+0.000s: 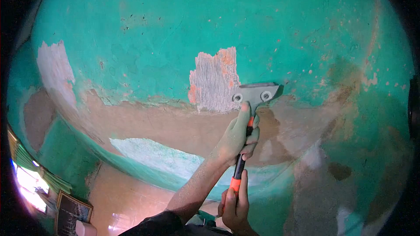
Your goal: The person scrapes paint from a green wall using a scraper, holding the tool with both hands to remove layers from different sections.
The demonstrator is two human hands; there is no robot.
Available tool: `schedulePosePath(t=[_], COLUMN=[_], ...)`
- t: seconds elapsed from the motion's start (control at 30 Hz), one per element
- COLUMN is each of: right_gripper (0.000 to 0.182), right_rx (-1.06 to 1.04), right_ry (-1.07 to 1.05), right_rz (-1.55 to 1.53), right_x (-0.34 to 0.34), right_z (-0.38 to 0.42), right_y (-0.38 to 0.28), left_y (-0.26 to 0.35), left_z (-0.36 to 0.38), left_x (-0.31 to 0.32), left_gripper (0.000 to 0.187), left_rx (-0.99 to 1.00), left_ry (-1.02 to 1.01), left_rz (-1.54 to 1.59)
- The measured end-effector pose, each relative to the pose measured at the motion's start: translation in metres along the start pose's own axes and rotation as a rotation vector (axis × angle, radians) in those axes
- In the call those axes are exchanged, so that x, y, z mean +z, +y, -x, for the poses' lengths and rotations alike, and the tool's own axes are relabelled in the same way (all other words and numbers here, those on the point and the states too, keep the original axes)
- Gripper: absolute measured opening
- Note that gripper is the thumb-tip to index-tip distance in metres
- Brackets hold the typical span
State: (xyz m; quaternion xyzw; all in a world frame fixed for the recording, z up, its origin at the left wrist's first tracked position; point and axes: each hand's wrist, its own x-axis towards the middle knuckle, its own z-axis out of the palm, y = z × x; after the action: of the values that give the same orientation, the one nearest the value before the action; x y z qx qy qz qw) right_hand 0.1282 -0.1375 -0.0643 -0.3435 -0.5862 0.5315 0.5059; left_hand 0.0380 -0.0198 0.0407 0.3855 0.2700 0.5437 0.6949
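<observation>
A wall scraper with a wide grey head, two round bolts and a long black-and-orange handle is held upright against the green wall. Its blade edge lies at the right of a bare whitish patch with orange specks. My left hand is wrapped around the upper handle, thumb pressed up near the head; pale dust coats it. Lower down, my right hand grips the orange end of the handle.
A brown band of exposed plaster crosses the wall, with a whitish scraped strip under it. Another bare patch is at the left. At lower left are a bright window, a green curtain and a framed picture.
</observation>
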Motion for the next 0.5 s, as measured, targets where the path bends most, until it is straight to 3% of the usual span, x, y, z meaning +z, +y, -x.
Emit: schedulePosePath(t=[0.07,0.13,0.2,0.5], right_gripper=[0.063,0.064,0.064,0.065], right_rx=[-0.157,-0.152,0.013,-0.024], right_ry=[-0.02,-0.017,-0.008,0.025], right_rz=[0.27,0.251,-0.041,0.028], right_x=[-0.007,-0.003,0.002,0.002], right_z=[-0.002,-0.005,-0.006,-0.007], right_y=[0.024,0.019,0.005,0.028], left_y=[0.0,0.003,0.002,-0.004], left_z=[-0.002,-0.005,-0.004,-0.002], left_x=[0.001,0.001,0.0,-0.005], left_gripper=[0.054,0.054,0.054,0.054], left_rx=[0.021,0.058,0.05,0.032], left_ry=[0.01,0.002,0.011,0.042], left_rz=[-0.01,-0.038,-0.033,-0.075])
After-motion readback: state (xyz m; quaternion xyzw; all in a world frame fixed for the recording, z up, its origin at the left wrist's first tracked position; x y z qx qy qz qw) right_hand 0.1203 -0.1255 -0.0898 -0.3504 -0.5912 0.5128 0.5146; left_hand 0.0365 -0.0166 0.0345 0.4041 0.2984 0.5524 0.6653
